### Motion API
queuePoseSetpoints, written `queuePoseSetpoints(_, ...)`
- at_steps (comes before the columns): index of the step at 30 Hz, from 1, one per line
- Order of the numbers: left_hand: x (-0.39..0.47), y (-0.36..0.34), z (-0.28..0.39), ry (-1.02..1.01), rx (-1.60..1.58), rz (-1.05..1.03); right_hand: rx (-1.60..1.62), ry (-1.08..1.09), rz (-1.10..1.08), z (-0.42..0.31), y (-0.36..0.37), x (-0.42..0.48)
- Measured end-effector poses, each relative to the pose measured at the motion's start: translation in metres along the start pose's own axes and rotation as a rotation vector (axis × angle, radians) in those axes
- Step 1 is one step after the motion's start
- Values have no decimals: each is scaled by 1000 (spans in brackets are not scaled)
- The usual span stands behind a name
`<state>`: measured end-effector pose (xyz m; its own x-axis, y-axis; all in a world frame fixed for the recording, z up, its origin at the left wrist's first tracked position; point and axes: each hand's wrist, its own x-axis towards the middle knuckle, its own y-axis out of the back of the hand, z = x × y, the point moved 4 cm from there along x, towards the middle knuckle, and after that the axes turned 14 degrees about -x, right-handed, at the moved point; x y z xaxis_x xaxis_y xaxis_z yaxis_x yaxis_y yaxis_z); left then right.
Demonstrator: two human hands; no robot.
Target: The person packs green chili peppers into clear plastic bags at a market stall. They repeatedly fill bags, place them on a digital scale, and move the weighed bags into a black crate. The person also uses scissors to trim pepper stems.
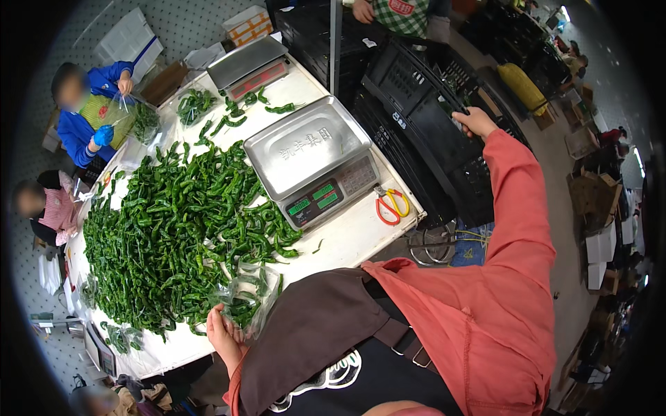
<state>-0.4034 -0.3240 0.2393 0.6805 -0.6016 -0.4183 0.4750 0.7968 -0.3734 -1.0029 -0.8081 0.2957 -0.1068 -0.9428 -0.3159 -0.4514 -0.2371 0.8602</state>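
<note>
At the table's near edge my left hand [225, 332] pinches the side of a clear plastic bag [268, 281] with some green peppers inside. My right arm reaches out to the right, and the fingers of my right hand [476, 122] are curled over the rim of a black plastic crate [403, 99]. A large heap of long green peppers [171, 234] covers the white table [354, 244]. Beside the heap stands a digital scale with a bare steel pan [307, 148] and lit green displays. Scissors with red and yellow handles [393, 207] lie near the table corner.
More black crates [307, 41] are stacked along the table's far side, by a metal post [334, 52]. A second scale [247, 65] sits at the back. Across the table a person in blue sleeves [96, 114] holds a bag of peppers [144, 122]. Other people work nearby.
</note>
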Motion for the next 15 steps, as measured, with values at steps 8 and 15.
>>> queuePoseSetpoints(8,5,-4,-6,9,-38,-25,-14,2,2,37,-79,-74)
queuePoseSetpoints(15,11,-13,3,72,-41,-92,-78,-42,60,57,-95,-145)
